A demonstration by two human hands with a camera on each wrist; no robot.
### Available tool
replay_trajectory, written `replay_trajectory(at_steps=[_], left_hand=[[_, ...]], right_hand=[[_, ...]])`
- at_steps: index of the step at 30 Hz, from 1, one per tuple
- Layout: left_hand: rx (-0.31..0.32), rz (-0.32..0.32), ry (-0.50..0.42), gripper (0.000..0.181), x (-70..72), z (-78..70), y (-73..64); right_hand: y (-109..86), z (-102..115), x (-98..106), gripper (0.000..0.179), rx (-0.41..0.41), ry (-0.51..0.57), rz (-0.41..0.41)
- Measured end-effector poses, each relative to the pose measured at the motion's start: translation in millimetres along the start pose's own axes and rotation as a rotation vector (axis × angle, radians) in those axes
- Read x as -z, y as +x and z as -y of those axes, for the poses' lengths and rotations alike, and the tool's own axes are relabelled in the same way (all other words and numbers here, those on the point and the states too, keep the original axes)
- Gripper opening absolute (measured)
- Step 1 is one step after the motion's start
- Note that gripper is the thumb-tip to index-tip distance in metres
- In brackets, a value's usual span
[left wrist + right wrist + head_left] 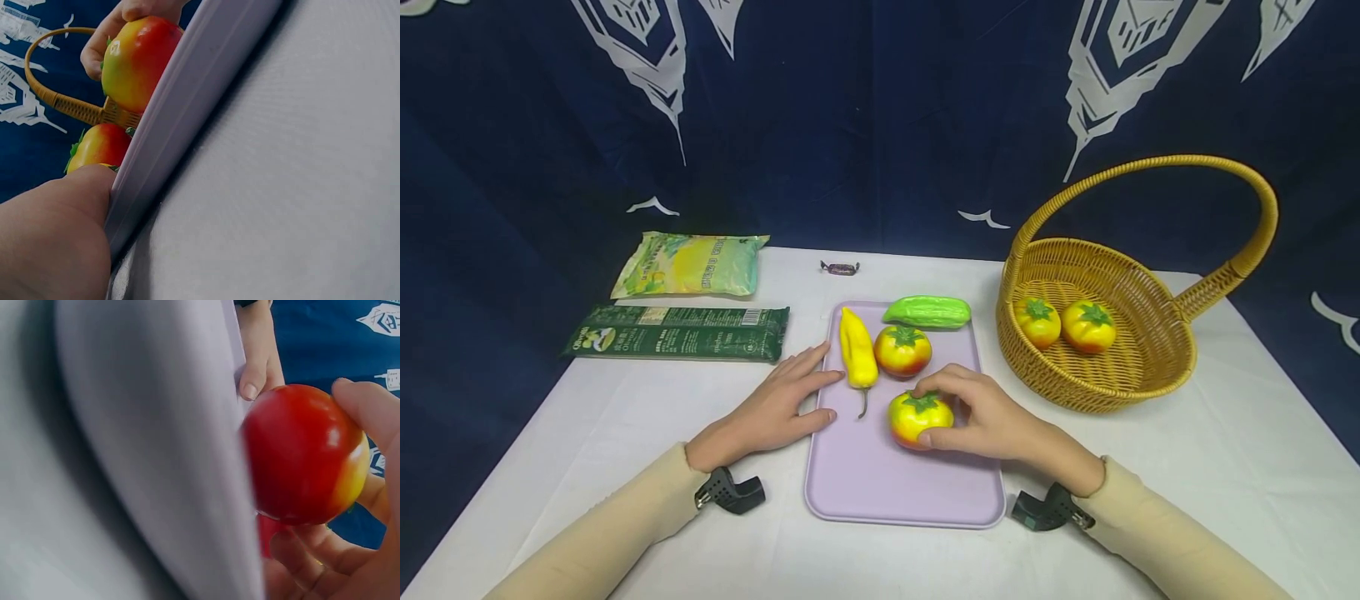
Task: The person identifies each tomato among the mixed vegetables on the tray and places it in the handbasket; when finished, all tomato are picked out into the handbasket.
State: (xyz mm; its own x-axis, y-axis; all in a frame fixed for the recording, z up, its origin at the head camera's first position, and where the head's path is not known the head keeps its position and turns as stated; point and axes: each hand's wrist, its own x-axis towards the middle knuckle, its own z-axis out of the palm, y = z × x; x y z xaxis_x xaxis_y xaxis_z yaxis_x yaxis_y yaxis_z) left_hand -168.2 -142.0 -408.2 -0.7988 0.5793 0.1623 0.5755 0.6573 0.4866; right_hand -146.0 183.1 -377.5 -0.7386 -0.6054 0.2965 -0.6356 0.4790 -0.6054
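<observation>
My right hand (988, 417) grips a yellow-red tomato (910, 421) with green leaves on top, thumb in front and fingers curled behind it. In the right wrist view the tomato (303, 456) shows its glossy red side, close over the lilac tray (902, 496). Fingers spread, my left hand (775, 408) rests at the tray's left edge, fingertips beside a yellow pepper (859, 350). Behind the held tomato sits a second tomato (902, 354). A bumpy green bitter melon (928, 312) lies across the tray's far end.
On the right stands a wicker basket (1157, 375) with a tall handle and two tomatoes (1088, 327) inside. Far left lie a yellow-green packet (692, 265) and a dark green noodle packet (685, 333). A small wrapped candy (840, 268) is behind the tray. A dark blue curtain hangs behind.
</observation>
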Motion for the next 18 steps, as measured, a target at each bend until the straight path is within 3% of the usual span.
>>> replay_trajectory(at_steps=[5,13,18], left_hand=[[0.002,0.002,0.004,0.055,-0.4,-0.1,-0.2],[0.002,-0.001,0.0,0.055,-0.5,-0.7,0.1],[-0.001,-0.007,0.007,0.055,-1.0,0.3,0.0]], right_hand=[[-0.8,-0.3,-4.1,0.041,-0.014,0.071,0.013],[-3.0,-2.2,-6.7,0.036,-0.023,0.272,0.097],[-2.3,-3.7,-5.5,0.034,-0.004,0.312,0.134]])
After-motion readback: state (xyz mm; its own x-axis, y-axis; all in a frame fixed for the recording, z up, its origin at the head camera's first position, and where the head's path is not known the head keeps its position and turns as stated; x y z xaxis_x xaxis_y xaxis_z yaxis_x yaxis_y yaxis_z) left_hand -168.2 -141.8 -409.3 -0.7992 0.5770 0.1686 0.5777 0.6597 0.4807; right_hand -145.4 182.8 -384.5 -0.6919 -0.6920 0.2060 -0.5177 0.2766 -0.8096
